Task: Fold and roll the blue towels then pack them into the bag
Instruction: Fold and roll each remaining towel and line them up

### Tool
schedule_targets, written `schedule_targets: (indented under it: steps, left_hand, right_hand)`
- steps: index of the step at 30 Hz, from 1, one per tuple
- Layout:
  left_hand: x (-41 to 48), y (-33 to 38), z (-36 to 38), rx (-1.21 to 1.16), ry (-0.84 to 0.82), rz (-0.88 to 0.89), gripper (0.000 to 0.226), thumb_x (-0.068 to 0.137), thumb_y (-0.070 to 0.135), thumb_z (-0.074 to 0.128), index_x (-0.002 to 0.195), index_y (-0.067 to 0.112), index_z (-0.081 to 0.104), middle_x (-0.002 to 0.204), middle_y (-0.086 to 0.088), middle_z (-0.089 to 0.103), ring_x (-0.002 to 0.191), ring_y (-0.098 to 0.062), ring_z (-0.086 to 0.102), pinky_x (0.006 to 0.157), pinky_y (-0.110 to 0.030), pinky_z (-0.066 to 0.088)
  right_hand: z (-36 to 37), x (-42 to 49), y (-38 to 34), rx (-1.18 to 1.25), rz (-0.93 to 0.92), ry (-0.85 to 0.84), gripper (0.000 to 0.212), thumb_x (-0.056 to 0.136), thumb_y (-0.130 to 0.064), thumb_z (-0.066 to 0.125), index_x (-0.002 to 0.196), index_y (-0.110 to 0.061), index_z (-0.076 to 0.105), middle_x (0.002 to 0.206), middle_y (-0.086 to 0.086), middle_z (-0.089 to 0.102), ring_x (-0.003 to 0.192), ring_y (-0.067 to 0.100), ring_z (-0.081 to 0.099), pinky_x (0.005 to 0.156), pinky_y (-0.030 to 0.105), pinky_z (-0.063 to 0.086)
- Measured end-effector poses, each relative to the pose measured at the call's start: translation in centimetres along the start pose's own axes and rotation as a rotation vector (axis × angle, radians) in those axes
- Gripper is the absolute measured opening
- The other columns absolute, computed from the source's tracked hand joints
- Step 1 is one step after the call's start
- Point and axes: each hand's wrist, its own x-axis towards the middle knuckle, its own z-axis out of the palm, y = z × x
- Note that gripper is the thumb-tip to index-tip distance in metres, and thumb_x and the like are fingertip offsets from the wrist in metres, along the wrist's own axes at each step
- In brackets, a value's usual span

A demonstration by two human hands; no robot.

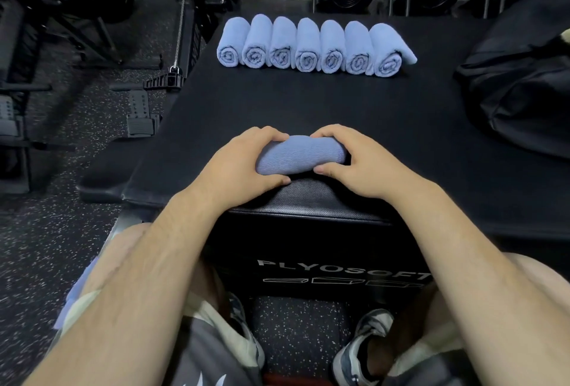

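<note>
I have both hands on the blue terry towel roll, which lies crosswise near the front edge of the black padded plyo box. My left hand is curled over the roll's left end, fingers wrapped over the top and thumb tucked under the near side. My right hand grips the right end the same way, fingertips over the far side and thumb on the near side. The roll looks tight and nearly finished, though I cannot tell from here whether a loose tail is tucked under it.

Along the back edge of the box sits a row of seven rolled blue towels, side by side and touching, spiral ends facing me. The rightmost one has a flap slack at its side. The black soft fabric bag slumps at the right edge of the box, well apart from the row.

This cloth is light, soft and springy. I judge it will uncoil the moment pressure comes off, so the hold should span the seam, with fingers over the top and the thumb pinning the free edge. Squeezing won't harm it. One hand around the middle would probably carry it, but gripping both ends keeps the spiral from telescoping. Some blue fabric shows by my left leg; I cannot tell what it is.
</note>
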Motion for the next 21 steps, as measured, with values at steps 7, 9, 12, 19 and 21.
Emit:
schedule_targets:
  steps: [7,9,12,19,21]
  left_hand:
    - [-0.4,1.5,0.0,0.147,-0.011,0.091,0.061,0.075,0.052,0.08,0.128,0.031,0.06,0.127,0.014,0.049,0.116,-0.014,0.043,0.104,-0.033,0.031]
    - [-0.3,2.6,-0.2,0.176,-0.066,0.078,0.064,0.077,0.054,0.075,0.134,0.034,0.053,0.125,0.013,0.053,0.113,-0.014,0.052,0.101,-0.037,0.039]
    - [-0.3,4.5,-0.1,0.108,-0.064,0.026,0.056,0.078,0.049,0.071,0.128,0.034,0.049,0.114,0.013,0.062,0.099,-0.015,0.061,0.087,-0.036,0.048]
    - [-1.0,5.6,0.0,-0.143,0.039,-0.095,0.046,0.076,0.046,0.076,0.115,0.034,0.055,0.099,0.017,0.064,0.087,-0.003,0.062,0.075,-0.03,0.054]
    - [-1.4,5.2,-0.5,-0.247,0.026,-0.094,0.049,0.075,0.048,0.082,0.116,0.037,0.058,0.105,0.022,0.065,0.094,0.004,0.061,0.077,-0.02,0.05]
  right_hand:
    - [-1.1,-1.1,0.0,0.249,0.137,-0.07,0.02,0.094,-0.033,0.071,0.112,-0.032,0.062,0.111,-0.014,0.068,0.102,0.005,0.063,0.09,0.03,0.05]
    - [-1.2,-1.2,-0.2,0.323,0.207,0.016,0.019,0.096,-0.044,0.065,0.11,-0.031,0.064,0.11,-0.014,0.069,0.102,0.005,0.065,0.089,0.029,0.05]
    - [-1.0,-1.2,-0.9,0.394,0.32,0.16,0.037,0.093,-0.065,0.056,0.107,-0.032,0.065,0.106,-0.015,0.07,0.097,0.006,0.066,0.084,0.028,0.052]
    - [0.3,-1.6,-2.0,0.804,0.238,0.211,0.05,0.095,-0.045,0.068,0.124,-0.006,0.059,0.12,0.015,0.071,0.11,0.029,0.07,0.095,0.05,0.057]
    - [0.5,-1.3,-2.2,0.752,0.249,0.282,0.047,0.099,-0.048,0.061,0.12,-0.006,0.062,0.116,0.012,0.073,0.109,0.028,0.071,0.099,0.052,0.055]
